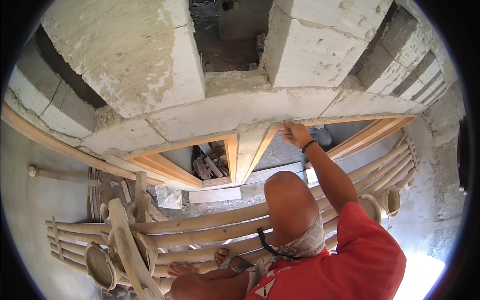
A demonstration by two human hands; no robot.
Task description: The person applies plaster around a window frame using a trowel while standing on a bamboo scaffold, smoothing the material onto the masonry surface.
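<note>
My right hand, with a dark beaded bracelet at the wrist, reaches up to the top edge of a wooden window frame. Its fingers are curled together against the joint between the frame and the pale block wall; anything in them is too small or hidden to name. Low down on the left, my left hand lies with fingers spread over the bamboo poles of a scaffold, its arm mostly hidden behind my leg. A second wooden frame is set left of the mortared post.
Mortar-stained buckets hang or stand at the scaffold's left, beside a slanting wooden plank. More buckets are at the right end. Gaps open between the upper blocks. Wood scraps lie beyond the left frame.
</note>
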